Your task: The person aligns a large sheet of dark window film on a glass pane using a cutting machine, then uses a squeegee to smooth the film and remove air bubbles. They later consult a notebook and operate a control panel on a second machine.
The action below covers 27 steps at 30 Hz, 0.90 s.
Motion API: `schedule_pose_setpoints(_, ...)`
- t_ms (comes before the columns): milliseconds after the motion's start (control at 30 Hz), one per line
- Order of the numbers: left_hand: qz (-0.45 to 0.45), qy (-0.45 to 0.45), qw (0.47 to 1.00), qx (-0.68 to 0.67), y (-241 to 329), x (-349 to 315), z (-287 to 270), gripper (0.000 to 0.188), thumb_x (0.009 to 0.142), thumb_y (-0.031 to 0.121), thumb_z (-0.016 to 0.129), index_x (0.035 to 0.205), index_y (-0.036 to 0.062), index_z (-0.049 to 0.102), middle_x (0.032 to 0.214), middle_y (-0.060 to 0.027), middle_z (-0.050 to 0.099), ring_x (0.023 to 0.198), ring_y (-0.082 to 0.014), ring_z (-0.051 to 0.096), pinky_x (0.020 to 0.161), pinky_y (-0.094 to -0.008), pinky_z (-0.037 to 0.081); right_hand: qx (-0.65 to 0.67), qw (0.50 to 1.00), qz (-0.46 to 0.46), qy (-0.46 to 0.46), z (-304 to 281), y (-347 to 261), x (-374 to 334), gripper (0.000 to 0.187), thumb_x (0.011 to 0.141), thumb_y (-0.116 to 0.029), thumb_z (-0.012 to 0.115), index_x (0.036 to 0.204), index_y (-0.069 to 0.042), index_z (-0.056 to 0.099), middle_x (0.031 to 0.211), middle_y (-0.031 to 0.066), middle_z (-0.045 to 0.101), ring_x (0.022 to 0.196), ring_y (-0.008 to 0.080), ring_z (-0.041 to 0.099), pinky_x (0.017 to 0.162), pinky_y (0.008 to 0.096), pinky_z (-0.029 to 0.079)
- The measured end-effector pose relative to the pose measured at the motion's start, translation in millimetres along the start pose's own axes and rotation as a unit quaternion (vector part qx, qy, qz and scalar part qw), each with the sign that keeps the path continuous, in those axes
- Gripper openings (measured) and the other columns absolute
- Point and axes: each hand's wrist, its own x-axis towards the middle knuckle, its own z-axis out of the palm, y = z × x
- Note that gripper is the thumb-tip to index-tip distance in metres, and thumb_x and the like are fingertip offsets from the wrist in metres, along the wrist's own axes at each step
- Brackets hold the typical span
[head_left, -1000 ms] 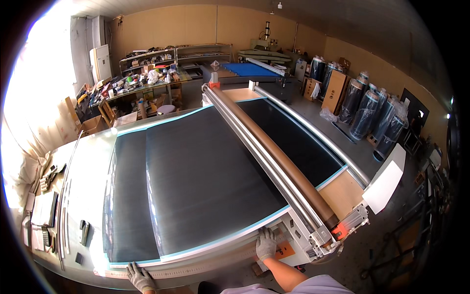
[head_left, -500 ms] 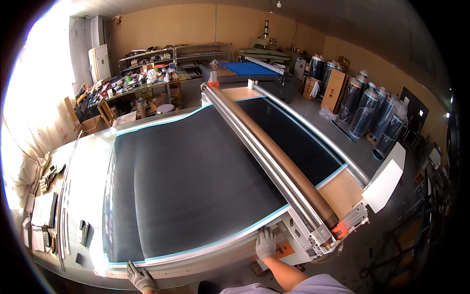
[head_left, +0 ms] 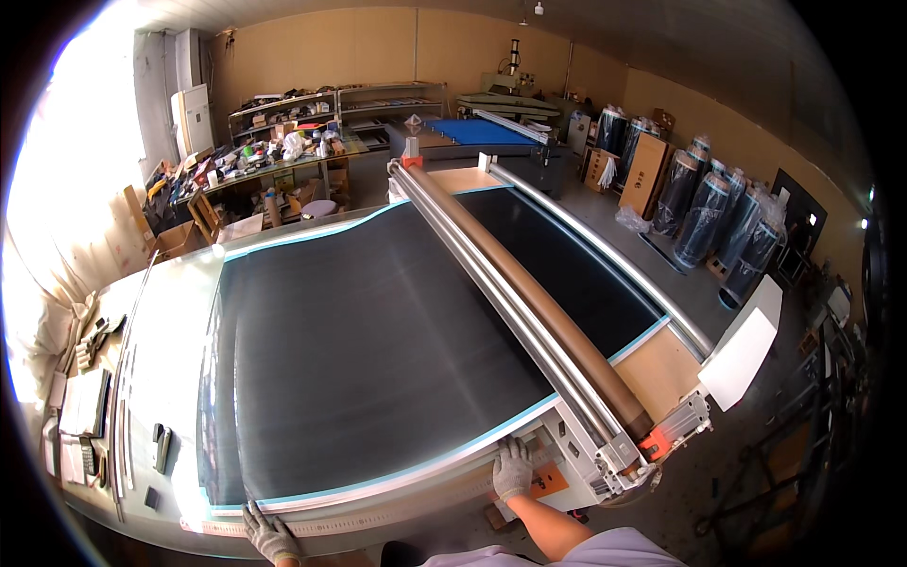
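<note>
A wide black sheet (head_left: 368,340) with light-blue and white edge strips lies across a large table and runs under a long roller pair. Near its left end, the straight edge of an upper layer (head_left: 236,397) crosses it. My left hand (head_left: 271,537), in a grey glove, rests at the sheet's near-left edge by a long ruler strip (head_left: 368,518), fingers stretched out. My right hand (head_left: 513,470), gloved too, lies with fingers apart on the table's near edge, close to the roller frame. I see nothing held in either hand.
A brown roller (head_left: 529,293) and metal bars span the table at right, ending in a white housing (head_left: 746,345). At left lie a cutter-like black tool (head_left: 162,449) and long thin rods (head_left: 123,425). Wrapped rolls (head_left: 704,217) stand at the far right; a cluttered bench (head_left: 274,161) stands behind.
The upper layer's edge line has moved left across the sheet, toward my left hand at its near end. Both hands stay in about the same places.
</note>
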Motion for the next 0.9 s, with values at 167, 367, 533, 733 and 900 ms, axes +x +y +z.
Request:
schedule_pose_setpoints(167,-0.004,0.002,1.000,-0.005,-3.5,-0.9,-0.8,0.068,0.095,0.025,0.057,0.156,0.0112,0.033,0.163,-0.0159,0.027,0.147,-0.0363,0.030,0.121,-0.0469,0.024,0.003,1.000,-0.002,-0.004,1.1,-2.6,0.8,0.047,0.093,-0.021,0.053,0.137,-0.005,0.055,0.147,0.0142,0.049,0.137,0.0363,0.041,0.116,0.0505,0.031)
schedule_pose_setpoints(367,-0.010,0.001,1.000,0.004,-2.8,0.6,1.6,0.064,0.095,0.025,0.056,0.155,0.0111,0.036,0.163,-0.0160,0.029,0.149,-0.0365,0.027,0.123,-0.0459,0.022,0.000,1.000,-0.002,-0.006,-0.1,-2.4,0.9,0.047,0.094,-0.021,0.052,0.138,-0.005,0.054,0.147,0.0142,0.049,0.138,0.0364,0.041,0.116,0.0502,0.030)
schedule_pose_setpoints(533,-0.024,-0.013,1.000,0.010,4.5,-1.7,-7.4,0.063,0.096,0.025,0.056,0.155,0.0117,0.037,0.163,-0.0146,0.028,0.150,-0.0362,0.024,0.124,-0.0454,0.019,0.008,1.000,0.003,-0.020,0.2,-2.3,0.6,0.048,0.094,-0.021,0.051,0.139,-0.004,0.053,0.149,0.0142,0.047,0.139,0.0362,0.040,0.118,0.0495,0.029)
schedule_pose_setpoints(733,-0.029,-0.022,0.999,0.007,5.2,-1.0,-8.3,0.064,0.096,0.025,0.056,0.155,0.0113,0.036,0.163,-0.0140,0.029,0.150,-0.0357,0.023,0.124,-0.0455,0.018,0.004,1.000,0.008,-0.027,-3.2,-4.0,1.2,0.048,0.095,-0.021,0.050,0.140,-0.004,0.052,0.150,0.0138,0.046,0.140,0.0357,0.039,0.119,0.0488,0.028)
schedule_pose_setpoints(900,-0.025,-0.021,0.999,0.001,4.4,-0.9,-7.7,0.066,0.096,0.025,0.056,0.156,0.0102,0.034,0.163,-0.0138,0.029,0.150,-0.0357,0.024,0.124,-0.0454,0.018,-0.003,1.000,0.005,-0.019,-2.4,-4.1,0.7,0.048,0.095,-0.021,0.050,0.140,-0.005,0.052,0.149,0.0139,0.047,0.139,0.0356,0.040,0.118,0.0494,0.029)
